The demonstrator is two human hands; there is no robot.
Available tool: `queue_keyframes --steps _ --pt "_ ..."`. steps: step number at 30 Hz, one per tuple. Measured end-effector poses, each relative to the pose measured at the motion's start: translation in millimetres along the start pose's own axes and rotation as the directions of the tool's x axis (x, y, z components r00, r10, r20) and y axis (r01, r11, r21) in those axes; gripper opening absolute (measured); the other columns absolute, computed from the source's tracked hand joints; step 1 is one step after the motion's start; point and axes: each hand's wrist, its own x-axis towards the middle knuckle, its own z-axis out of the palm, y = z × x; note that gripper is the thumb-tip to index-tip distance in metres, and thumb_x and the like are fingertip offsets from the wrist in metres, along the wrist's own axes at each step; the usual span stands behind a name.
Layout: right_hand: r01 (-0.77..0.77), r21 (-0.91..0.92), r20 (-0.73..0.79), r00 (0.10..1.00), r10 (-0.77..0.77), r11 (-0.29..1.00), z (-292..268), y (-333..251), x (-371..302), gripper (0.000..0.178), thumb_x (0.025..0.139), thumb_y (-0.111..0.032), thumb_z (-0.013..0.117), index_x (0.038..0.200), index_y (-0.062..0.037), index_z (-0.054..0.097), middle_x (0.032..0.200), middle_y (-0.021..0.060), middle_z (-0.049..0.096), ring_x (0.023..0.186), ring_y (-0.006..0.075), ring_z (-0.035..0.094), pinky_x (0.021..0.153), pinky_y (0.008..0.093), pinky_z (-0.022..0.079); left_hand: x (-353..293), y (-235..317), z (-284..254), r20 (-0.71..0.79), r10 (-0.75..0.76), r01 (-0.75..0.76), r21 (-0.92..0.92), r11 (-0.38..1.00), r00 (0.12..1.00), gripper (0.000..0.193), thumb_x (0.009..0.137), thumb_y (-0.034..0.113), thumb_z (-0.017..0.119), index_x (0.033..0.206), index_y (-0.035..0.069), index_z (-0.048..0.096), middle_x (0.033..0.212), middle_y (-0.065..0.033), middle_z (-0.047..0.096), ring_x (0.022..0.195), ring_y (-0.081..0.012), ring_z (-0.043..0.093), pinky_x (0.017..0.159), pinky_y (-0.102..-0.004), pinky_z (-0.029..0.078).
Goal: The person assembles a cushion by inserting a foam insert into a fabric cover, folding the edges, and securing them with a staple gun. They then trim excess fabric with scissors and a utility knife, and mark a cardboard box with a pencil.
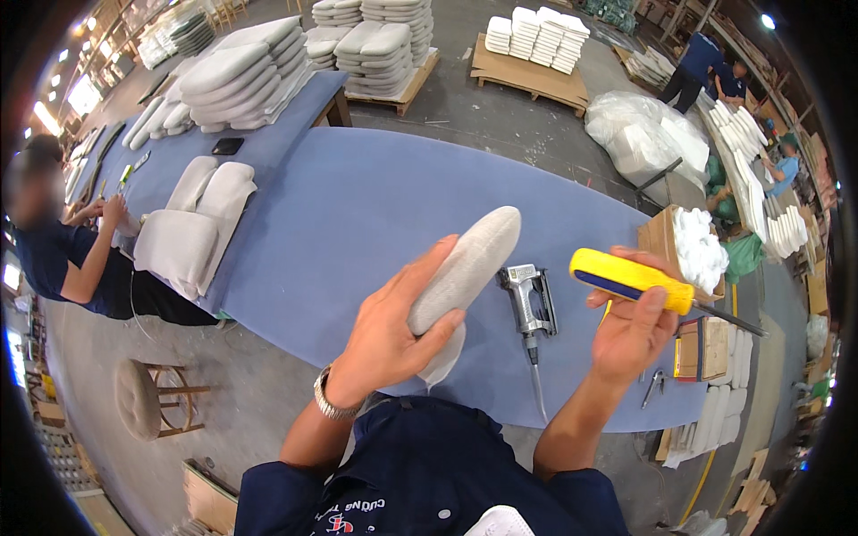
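My left hand (384, 326) is closed round a long, rounded pad (474, 263) covered in light grey fabric, held tilted above the blue table; a loose flap of cloth hangs below it. In my right hand (633, 339) is a screwdriver (630, 275) with a yellow and dark blue handle, its shaft pointing right, away from the pad. Between the two hands a silver staple gun (529, 299) lies on the table, its air hose running toward my body. Part of another yellow thing shows behind my right fingers, too hidden to name.
Under my hands spreads a blue-covered table (375, 188). Pliers (654, 386) and a small box (700, 348) lie at its right end, near a carton (660, 239) of white stuffing. Left, a co-worker (76, 241) stands by grey cushions (192, 223). A stool (138, 399) stands lower left.
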Motion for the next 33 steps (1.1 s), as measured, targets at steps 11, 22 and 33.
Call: queue_keyframes --steps 11,22,33 --pt "0.106 -0.064 0.17 0.981 -0.094 0.992 18 -33 66 0.035 0.103 -0.026 0.06 0.123 0.003 0.058 0.103 0.021 0.072 0.073 0.0166 0.07 0.057 0.0221 0.054 20 15 18 -0.215 0.049 0.054 0.449 0.892 0.975 0.043 0.088 0.026 0.078 0.123 0.003 0.067 0.112 -0.0154 0.074 0.088 -0.0302 0.075 0.069 -0.0373 0.06" --pt "-0.238 0.15 0.238 0.951 0.198 0.96 31 21 106 0.021 0.104 -0.025 0.061 0.109 -0.005 0.063 0.094 0.0088 0.072 0.061 0.0085 0.062 0.054 0.0229 0.051 2 20 6 -0.235 -0.014 0.1 0.358 0.928 0.972 0.038 0.089 0.022 0.077 0.121 0.002 0.071 0.113 -0.0181 0.074 0.1 -0.0307 0.074 0.084 -0.0363 0.058" --pt "-0.309 0.522 0.036 0.939 0.342 0.795 45 58 78 0.031 0.105 -0.034 0.057 0.112 -0.0041 0.063 0.096 0.0167 0.074 0.062 0.0134 0.066 0.052 0.0259 0.053 -20 8 -29 -0.209 -0.041 0.104 0.302 0.948 0.977 0.037 0.091 0.016 0.074 0.124 0.0 0.069 0.115 -0.018 0.074 0.104 -0.029 0.073 0.092 -0.0363 0.055"
